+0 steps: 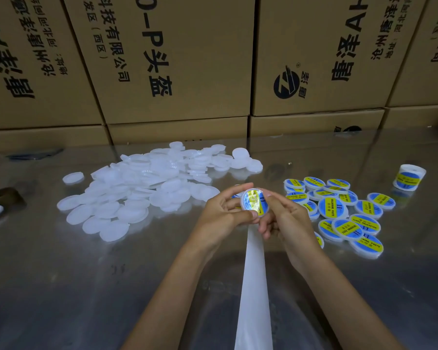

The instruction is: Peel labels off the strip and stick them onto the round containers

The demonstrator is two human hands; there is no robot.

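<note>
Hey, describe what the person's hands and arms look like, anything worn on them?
Both the left hand and the right hand are bare: no gloves, and no rings, watch or bracelet show. The forearms are bare too, with no sleeves down to the picture's lower edge. The fingers have short, unpainted nails.

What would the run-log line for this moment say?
left hand + right hand: hold labelled container | strip: trails below | blank pile: left | labelled pile: right

I see plain milky-white containers (pixel 137 188) left of the white strip (pixel 254 286). Right of it, the labelled containers (pixel 344 210) are blue with yellow bands and, I think, black letters. The boxes (pixel 177 59) behind are brown with black print.
</note>
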